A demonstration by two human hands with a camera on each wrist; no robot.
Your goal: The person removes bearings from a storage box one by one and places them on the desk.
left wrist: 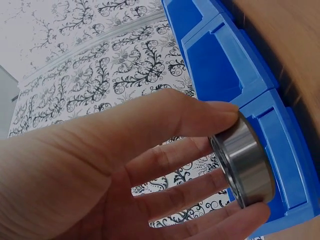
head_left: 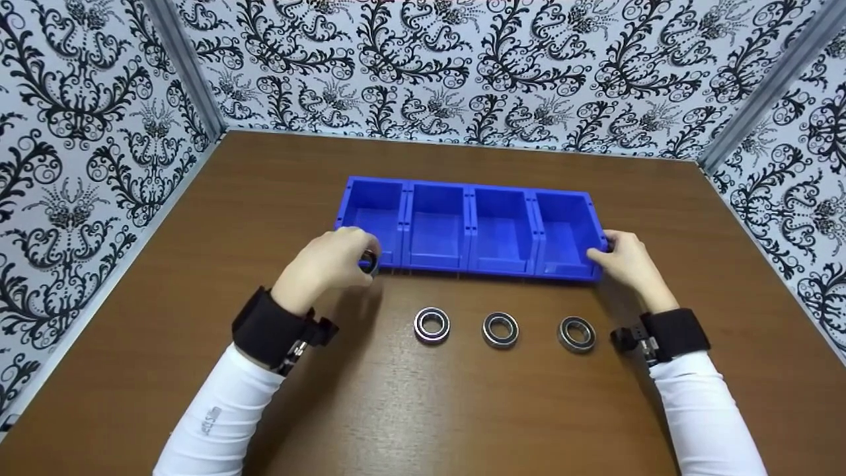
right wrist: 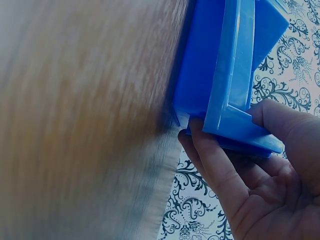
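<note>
A blue four-compartment bin (head_left: 468, 188) stands across the middle of the brown table. My left hand (head_left: 330, 259) pinches a steel ball bearing (head_left: 370, 262) between thumb and fingers, just in front of the bin's leftmost compartment; the left wrist view shows the bearing (left wrist: 245, 162) close against the blue bin wall (left wrist: 225, 65). My right hand (head_left: 621, 254) grips the bin's front right corner, with the thumb on the rim and the fingers under it. In the right wrist view that corner (right wrist: 235, 120) sits in my right hand (right wrist: 250, 165).
Three more ball bearings (head_left: 432, 324) (head_left: 500, 329) (head_left: 576, 333) lie in a row on the table in front of the bin. Patterned black-and-white walls (head_left: 462, 66) enclose the table on three sides.
</note>
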